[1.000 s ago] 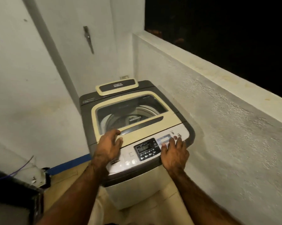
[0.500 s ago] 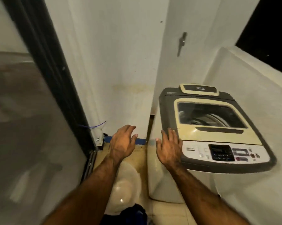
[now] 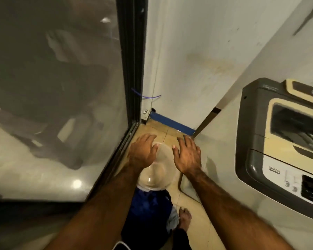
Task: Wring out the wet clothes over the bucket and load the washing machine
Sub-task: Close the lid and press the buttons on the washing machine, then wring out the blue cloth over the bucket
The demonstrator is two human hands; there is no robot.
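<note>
A pale, translucent bucket [image 3: 159, 170] stands on the tiled floor below me. Just in front of it lies a heap of blue wet clothes [image 3: 150, 208]. My left hand [image 3: 143, 152] hovers over the bucket's left rim, fingers spread and empty. Above the bucket's right side, my right hand [image 3: 187, 156] is open too and holds nothing. The washing machine [image 3: 251, 141] stands at the right with its glass lid down; its control panel shows at the lower right edge.
A dark-framed sliding glass door [image 3: 130, 69] fills the left. A white wall with a blue skirting strip [image 3: 172, 123] closes the narrow floor strip ahead. My bare foot [image 3: 184, 217] stands by the clothes. A purple wire [image 3: 146, 96] hangs by the door frame.
My view swung left and down from the washing machine to the floor. Both hands left the machine's panel and lid and came down over the bucket.
</note>
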